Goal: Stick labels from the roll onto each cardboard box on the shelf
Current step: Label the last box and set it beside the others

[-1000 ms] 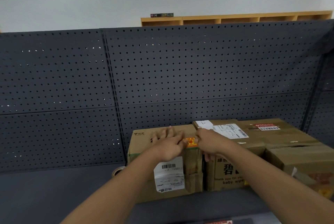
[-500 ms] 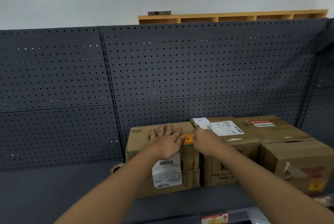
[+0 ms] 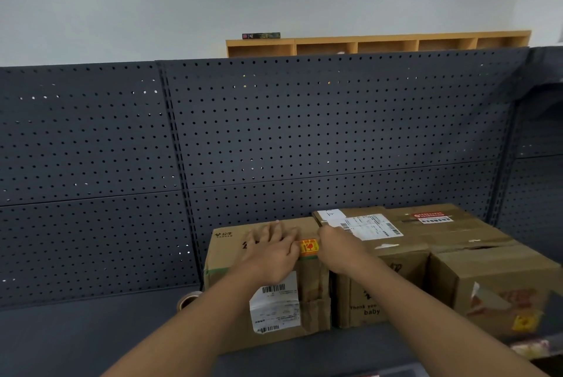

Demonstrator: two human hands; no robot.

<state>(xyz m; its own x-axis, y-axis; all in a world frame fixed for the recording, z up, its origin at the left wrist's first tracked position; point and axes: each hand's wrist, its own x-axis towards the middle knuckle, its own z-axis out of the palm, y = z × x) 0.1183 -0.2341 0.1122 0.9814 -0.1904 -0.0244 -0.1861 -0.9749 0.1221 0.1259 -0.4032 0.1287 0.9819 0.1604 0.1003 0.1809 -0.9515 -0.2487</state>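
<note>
head cam | faces forward-down | near shelf (image 3: 91,334) | single view

Two bare forearms, no sleeves in view. Left hand (image 3: 271,251) and right hand (image 3: 338,247): no gloves, rings or watch.

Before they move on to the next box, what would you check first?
1. Orange label lies on top of the leftmost box, near its front edge: ok.
2. Label pressed flat, no lifted corner: cannot tell, both hands crowd it.
3. Left hand flat on the box, steadying it: ok.
4. Right hand free of the label: cannot tell, its fingers are curled out of sight.
5. Middle box has an orange label: not ok, only a white shipping label shows.
6. Roll within reach on the shelf, left of the boxes: ok.
</note>
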